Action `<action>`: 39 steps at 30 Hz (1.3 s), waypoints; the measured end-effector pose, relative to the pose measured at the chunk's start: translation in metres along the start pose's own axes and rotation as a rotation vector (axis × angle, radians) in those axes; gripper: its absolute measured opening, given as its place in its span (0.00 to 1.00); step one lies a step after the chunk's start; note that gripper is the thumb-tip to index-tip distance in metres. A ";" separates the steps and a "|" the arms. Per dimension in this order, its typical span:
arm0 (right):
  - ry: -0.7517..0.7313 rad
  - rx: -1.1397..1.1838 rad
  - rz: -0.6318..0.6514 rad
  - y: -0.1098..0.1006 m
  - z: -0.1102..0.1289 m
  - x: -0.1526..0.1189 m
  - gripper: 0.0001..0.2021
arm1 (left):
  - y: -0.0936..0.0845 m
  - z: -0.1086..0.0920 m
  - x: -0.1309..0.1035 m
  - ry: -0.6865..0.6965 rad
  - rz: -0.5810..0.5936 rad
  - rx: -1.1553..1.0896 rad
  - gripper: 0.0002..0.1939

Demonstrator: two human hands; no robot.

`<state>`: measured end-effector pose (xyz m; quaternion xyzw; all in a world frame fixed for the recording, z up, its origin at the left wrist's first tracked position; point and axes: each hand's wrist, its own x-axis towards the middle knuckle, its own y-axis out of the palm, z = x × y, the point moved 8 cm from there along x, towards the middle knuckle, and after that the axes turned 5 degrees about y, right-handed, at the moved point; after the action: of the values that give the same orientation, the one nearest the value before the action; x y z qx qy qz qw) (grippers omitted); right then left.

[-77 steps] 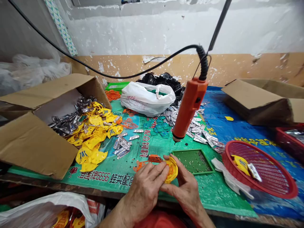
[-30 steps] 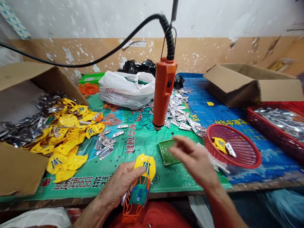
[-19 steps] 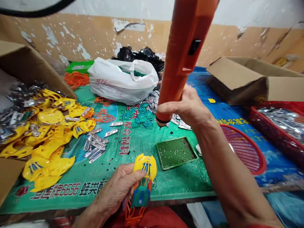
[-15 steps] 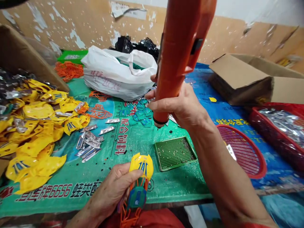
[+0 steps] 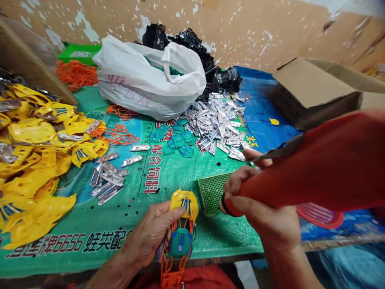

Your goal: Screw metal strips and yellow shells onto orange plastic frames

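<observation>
My left hand [image 5: 156,230] is closed on a plastic toy assembly: a yellow shell piece [image 5: 184,202] with blue markings at its top, an orange lattice frame [image 5: 173,271] and a teal plate [image 5: 181,241] in the middle. The thumb presses on the yellow shell, near the front edge of the table. My right hand [image 5: 264,216] is wrapped round a large red-orange electric screwdriver [image 5: 303,168], tilted with its nose down to the left. That nose is over the right part of a green mesh tray [image 5: 210,192] holding small dark bits; the tip itself is hidden.
Yellow shells [image 5: 33,168] pile up at left. Silver pieces [image 5: 216,122] heap behind the tray, beside teal plates [image 5: 180,140]. A white bag [image 5: 144,88], black parts [image 5: 189,44], orange frames [image 5: 75,74], a cardboard box [image 5: 315,84] and a red basket [image 5: 321,216] stand around.
The screwdriver has swung from upright to a slant, its nose lowered to the tray. My left hand keeps its grip on the toy assembly.
</observation>
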<state>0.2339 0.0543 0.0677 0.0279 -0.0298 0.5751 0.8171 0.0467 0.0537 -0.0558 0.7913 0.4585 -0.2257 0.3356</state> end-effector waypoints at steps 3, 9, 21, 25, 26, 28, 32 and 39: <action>0.016 0.009 0.062 0.004 -0.010 -0.005 0.10 | -0.001 0.001 -0.002 0.004 0.007 0.011 0.20; 0.040 0.022 0.104 0.006 -0.012 -0.006 0.08 | -0.001 0.001 -0.003 0.004 0.018 -0.002 0.21; 0.047 0.034 0.084 0.005 -0.020 -0.005 0.08 | -0.003 0.002 -0.004 0.002 -0.009 0.010 0.22; 0.056 0.029 0.065 0.004 -0.019 -0.007 0.09 | -0.003 0.003 -0.004 0.009 0.001 -0.032 0.22; 0.054 0.031 0.067 0.004 -0.019 -0.007 0.10 | -0.003 0.003 -0.004 0.011 -0.001 -0.024 0.22; 0.050 0.042 0.079 0.005 -0.021 -0.007 0.16 | -0.004 0.002 -0.005 0.023 -0.006 0.013 0.22; 0.049 0.071 0.059 0.002 -0.024 -0.008 0.24 | 0.000 -0.002 -0.007 0.030 0.002 0.041 0.22; 0.047 0.066 0.022 0.001 -0.010 -0.010 0.19 | 0.005 -0.002 -0.009 0.004 0.011 -0.019 0.18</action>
<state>0.2298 0.0465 0.0567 0.0409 0.0081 0.5852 0.8098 0.0468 0.0483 -0.0473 0.7911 0.4569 -0.2178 0.3434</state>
